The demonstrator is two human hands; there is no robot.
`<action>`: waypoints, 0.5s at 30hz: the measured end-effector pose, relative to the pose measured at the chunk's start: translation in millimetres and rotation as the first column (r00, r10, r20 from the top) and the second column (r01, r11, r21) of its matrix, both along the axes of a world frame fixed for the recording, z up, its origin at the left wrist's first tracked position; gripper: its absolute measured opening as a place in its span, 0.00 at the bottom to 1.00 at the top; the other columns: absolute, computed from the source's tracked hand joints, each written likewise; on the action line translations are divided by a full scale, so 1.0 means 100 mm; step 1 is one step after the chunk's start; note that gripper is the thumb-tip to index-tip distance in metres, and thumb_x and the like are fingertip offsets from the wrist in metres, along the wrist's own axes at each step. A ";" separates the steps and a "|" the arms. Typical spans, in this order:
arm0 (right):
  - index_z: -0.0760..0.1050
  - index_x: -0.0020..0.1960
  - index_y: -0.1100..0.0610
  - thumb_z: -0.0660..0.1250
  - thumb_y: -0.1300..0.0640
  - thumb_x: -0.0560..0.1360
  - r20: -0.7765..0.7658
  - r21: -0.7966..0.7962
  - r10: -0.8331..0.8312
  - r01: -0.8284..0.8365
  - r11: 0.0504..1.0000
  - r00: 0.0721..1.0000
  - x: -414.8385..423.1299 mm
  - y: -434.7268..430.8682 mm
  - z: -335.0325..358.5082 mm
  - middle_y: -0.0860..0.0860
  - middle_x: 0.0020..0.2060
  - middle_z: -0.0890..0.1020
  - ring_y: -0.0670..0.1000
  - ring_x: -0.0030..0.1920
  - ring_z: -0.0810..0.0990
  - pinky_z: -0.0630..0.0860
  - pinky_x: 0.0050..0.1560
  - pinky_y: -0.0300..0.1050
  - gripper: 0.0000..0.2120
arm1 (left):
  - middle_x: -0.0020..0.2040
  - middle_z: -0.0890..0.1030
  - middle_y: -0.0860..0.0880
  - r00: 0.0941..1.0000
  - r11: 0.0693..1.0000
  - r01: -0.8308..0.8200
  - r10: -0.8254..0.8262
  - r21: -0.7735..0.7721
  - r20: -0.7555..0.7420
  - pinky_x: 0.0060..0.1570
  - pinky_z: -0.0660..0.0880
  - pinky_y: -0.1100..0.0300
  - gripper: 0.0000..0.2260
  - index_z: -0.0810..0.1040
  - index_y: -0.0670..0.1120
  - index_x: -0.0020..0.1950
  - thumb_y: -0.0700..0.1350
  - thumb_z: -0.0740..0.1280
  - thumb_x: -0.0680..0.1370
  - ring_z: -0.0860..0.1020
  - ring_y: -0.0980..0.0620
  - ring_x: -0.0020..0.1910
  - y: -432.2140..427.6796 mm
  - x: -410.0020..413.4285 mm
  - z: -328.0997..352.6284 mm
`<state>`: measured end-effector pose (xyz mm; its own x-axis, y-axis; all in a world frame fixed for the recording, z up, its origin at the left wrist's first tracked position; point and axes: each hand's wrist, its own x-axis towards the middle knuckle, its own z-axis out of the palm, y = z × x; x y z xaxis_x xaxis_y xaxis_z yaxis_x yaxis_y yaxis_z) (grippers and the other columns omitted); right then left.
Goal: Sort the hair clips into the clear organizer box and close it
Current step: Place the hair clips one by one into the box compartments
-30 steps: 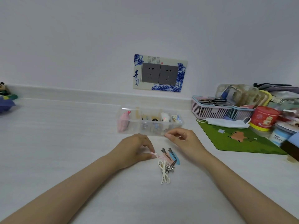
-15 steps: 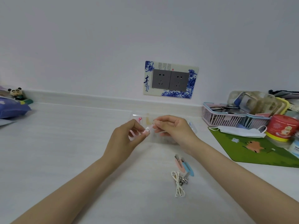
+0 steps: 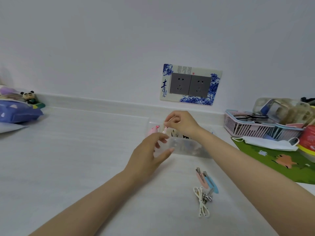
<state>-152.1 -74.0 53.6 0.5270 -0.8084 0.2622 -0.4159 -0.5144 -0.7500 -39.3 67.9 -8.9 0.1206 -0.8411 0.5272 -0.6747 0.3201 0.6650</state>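
Note:
The clear organizer box (image 3: 187, 148) lies open on the white table, several small clips in its compartments and a pink clip (image 3: 152, 130) at its left end. My right hand (image 3: 183, 122) hovers over the box's left part, fingers pinched on a small pink hair clip (image 3: 165, 129) that hangs down. My left hand (image 3: 150, 153) is in front of the box's left end, fingers apart and holding nothing. On the table nearer me lie a pink clip (image 3: 201, 178), a blue clip (image 3: 211, 182), a white dotted clip (image 3: 201, 204) and a small metal clip (image 3: 206, 197).
A green mat (image 3: 279, 160) with a white face mask (image 3: 269, 143) lies to the right. Behind it stand a pink basket (image 3: 245, 127) and a red tin (image 3: 309, 137). At the far left sit a blue packet (image 3: 18, 113) and a panda figure (image 3: 29, 97). Wall sockets (image 3: 190, 85) are behind the box.
My left hand let go of the small pink clip and dropped lower, opening. My right hand carried the clip up and over the box's left part.

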 end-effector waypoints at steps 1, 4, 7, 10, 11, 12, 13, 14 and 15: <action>0.79 0.47 0.58 0.72 0.58 0.71 -0.073 -0.013 0.023 -0.024 1.000 0.997 0.02 -0.01 -0.04 0.50 0.35 0.83 0.47 0.38 0.80 0.75 0.43 0.40 0.06 | 0.50 0.76 0.61 0.999 1.000 0.024 -0.025 0.012 0.034 0.46 0.71 0.66 0.13 0.72 0.59 0.56 0.57 0.66 0.73 0.74 0.59 0.48 0.01 -0.02 -0.01; 0.79 0.47 0.55 0.68 0.57 0.74 -0.152 -0.147 -0.017 -0.005 0.989 0.988 -0.02 -0.01 -0.11 0.44 0.41 0.80 0.48 0.42 0.77 0.74 0.44 0.42 0.04 | 0.50 0.77 0.61 0.984 0.984 0.147 -0.156 0.098 0.090 0.46 0.73 0.63 0.13 0.73 0.59 0.57 0.58 0.65 0.74 0.74 0.58 0.47 0.08 -0.08 0.00; 0.79 0.47 0.52 0.66 0.57 0.75 -0.027 -0.192 -0.070 0.063 0.979 0.997 -0.21 0.08 -0.10 0.44 0.46 0.81 0.48 0.44 0.77 0.72 0.43 0.37 0.03 | 0.51 0.77 0.60 0.950 0.953 0.241 -0.271 0.186 0.156 0.48 0.74 0.62 0.14 0.74 0.58 0.58 0.59 0.65 0.73 0.74 0.59 0.47 0.15 -0.16 0.02; 0.79 0.45 0.51 0.66 0.58 0.75 0.074 -0.162 -0.022 0.034 0.986 0.997 -0.49 0.31 -0.08 0.44 0.44 0.82 0.46 0.44 0.78 0.72 0.42 0.32 0.04 | 0.52 0.77 0.60 0.912 0.919 0.316 -0.363 0.237 0.192 0.47 0.73 0.64 0.15 0.76 0.58 0.58 0.59 0.67 0.72 0.74 0.60 0.47 0.20 -0.28 0.03; 0.79 0.44 0.50 0.66 0.58 0.75 0.087 -0.151 -0.006 0.020 0.988 0.996 -0.59 0.40 -0.09 0.43 0.43 0.82 0.45 0.44 0.78 0.71 0.43 0.32 0.05 | 0.51 0.77 0.61 0.900 0.910 0.333 -0.385 0.248 0.205 0.46 0.72 0.66 0.16 0.76 0.58 0.58 0.59 0.67 0.72 0.74 0.60 0.47 0.21 -0.33 0.03; 0.79 0.43 0.49 0.67 0.58 0.75 0.097 -0.141 0.002 0.011 0.990 0.995 -0.70 0.47 -0.12 0.44 0.42 0.82 0.45 0.44 0.78 0.72 0.44 0.34 0.05 | 0.51 0.77 0.61 0.890 0.905 0.344 -0.399 0.252 0.219 0.44 0.71 0.69 0.16 0.77 0.58 0.58 0.59 0.68 0.72 0.74 0.61 0.47 0.22 -0.37 0.03; 0.79 0.43 0.49 0.67 0.59 0.75 0.103 -0.130 0.004 0.009 0.991 0.995 -0.81 0.54 -0.16 0.45 0.42 0.83 0.45 0.44 0.78 0.72 0.46 0.37 0.06 | 0.50 0.76 0.62 0.886 0.904 0.347 -0.404 0.251 0.229 0.43 0.71 0.70 0.15 0.77 0.58 0.57 0.59 0.68 0.72 0.74 0.61 0.46 0.23 -0.41 0.02; 0.79 0.43 0.49 0.67 0.59 0.75 0.108 -0.119 0.002 0.011 0.993 0.994 -0.91 0.59 -0.21 0.46 0.43 0.83 0.46 0.44 0.78 0.72 0.47 0.39 0.05 | 0.49 0.77 0.62 0.887 0.905 0.345 -0.401 0.250 0.229 0.42 0.71 0.70 0.14 0.78 0.58 0.56 0.58 0.68 0.72 0.74 0.61 0.46 0.25 -0.45 0.01; 0.80 0.44 0.50 0.68 0.59 0.74 0.112 -0.108 -0.005 0.017 0.994 0.994 -1.00 0.63 -0.26 0.46 0.43 0.83 0.46 0.44 0.78 0.72 0.48 0.41 0.05 | 0.49 0.78 0.61 0.891 0.909 0.336 -0.392 0.249 0.229 0.42 0.71 0.69 0.12 0.79 0.58 0.54 0.58 0.67 0.72 0.73 0.61 0.45 0.25 -0.49 0.01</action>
